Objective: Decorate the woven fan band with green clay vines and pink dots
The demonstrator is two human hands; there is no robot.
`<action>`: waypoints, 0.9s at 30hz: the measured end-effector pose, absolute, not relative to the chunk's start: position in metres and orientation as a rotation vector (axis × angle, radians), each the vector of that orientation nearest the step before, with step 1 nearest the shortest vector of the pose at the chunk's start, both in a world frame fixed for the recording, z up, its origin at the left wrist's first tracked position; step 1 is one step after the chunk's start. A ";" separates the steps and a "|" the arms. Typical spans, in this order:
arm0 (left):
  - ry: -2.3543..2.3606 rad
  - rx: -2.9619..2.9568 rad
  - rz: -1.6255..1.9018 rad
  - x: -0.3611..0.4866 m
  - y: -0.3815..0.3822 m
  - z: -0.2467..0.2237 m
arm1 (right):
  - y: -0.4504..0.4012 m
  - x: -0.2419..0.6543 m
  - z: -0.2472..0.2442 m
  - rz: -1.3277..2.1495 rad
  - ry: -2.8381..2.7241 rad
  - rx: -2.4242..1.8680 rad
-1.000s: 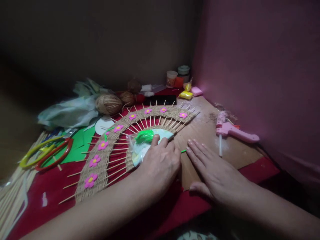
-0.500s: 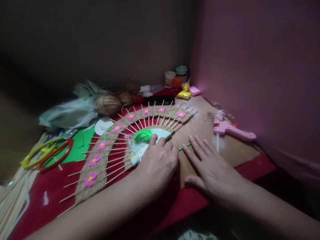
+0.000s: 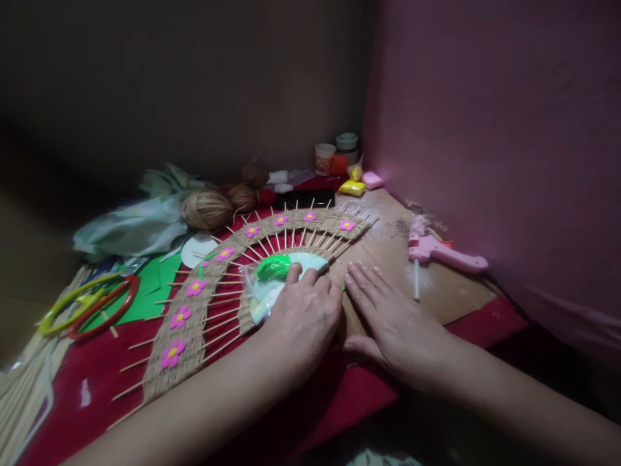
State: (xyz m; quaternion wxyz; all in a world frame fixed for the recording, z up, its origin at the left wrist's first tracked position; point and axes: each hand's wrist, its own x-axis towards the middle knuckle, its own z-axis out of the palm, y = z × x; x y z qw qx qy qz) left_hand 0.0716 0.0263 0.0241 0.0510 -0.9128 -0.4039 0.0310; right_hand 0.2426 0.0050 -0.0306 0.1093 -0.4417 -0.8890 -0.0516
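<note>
My right hand [image 3: 388, 317] lies flat and open, palm down, on a sheet of brown cardboard [image 3: 388, 246]. Under its fingertips is a thin green clay strand [image 3: 344, 287], mostly covered by the hand. My left hand [image 3: 308, 317] rests at the base of a woven fan, its fingers curled down and their tips hidden, so what they grip does not show. The half-round fan [image 3: 167, 323] has thin sticks, a twine band and pink flowers with yellow centres. On its pale centre sits bright green clay [image 3: 273, 267] in clear plastic, touching or close to my left fingers.
A pink glue gun [image 3: 449, 252] lies right of my hands. Scissors with yellow and red handles [image 3: 104, 310] lie left on green sheets [image 3: 160, 275], near a bundle of sticks [image 3: 29, 401]. Behind are twine balls [image 3: 207, 209], a dark phone [image 3: 305, 198], yellow packets [image 3: 352, 188] and a cup [image 3: 325, 159].
My right hand has slid left and nearer my left hand, covering most of the green strand. My left hand stays by the fan's base. The whole view has shifted slightly.
</note>
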 end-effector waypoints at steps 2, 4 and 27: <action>-1.239 -2.783 0.090 0.072 0.026 0.024 | 0.003 0.241 -0.032 -0.173 -2.643 -1.278; -1.240 -2.789 0.082 0.071 0.026 0.024 | -0.002 0.242 -0.033 -0.216 -2.664 -1.255; -1.217 -2.766 0.055 0.070 0.027 0.022 | 0.006 0.245 -0.031 -0.128 -2.643 -1.350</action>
